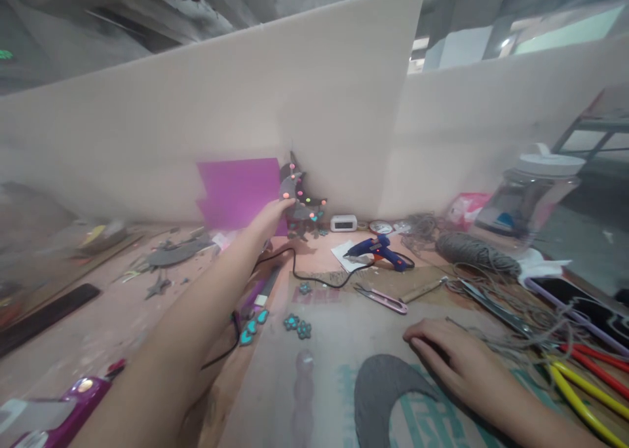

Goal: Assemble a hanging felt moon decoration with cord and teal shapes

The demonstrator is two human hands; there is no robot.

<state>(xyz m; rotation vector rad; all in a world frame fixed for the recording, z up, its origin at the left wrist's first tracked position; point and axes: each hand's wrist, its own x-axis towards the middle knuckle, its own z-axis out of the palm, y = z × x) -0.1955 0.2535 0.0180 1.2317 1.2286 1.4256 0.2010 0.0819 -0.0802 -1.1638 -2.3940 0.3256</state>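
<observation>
My left hand (279, 209) reaches far forward to the wall, its fingers closed at a grey crescent ornament (289, 187) dotted with coloured beads; the fingertips are partly hidden. My right hand (442, 350) rests on the work mat, thumb and fingers slightly apart, holding nothing. Beside it lies a plain grey crescent cutout (376, 389). Small grey flowers with turquoise centres (297, 325) and turquoise-inlaid pieces (253, 327) lie between my arms. A pink craft knife (383, 299) is just beyond my right hand.
A blue glue gun (381, 250) sits on white paper, its black cord trailing left. Purple sheet (240, 192) and a small white clock (343, 223) stand by the wall. At right are grey yarn (474, 251), scissors (496, 307), yellow-handled pliers (580, 395) and a clear jar (525, 199).
</observation>
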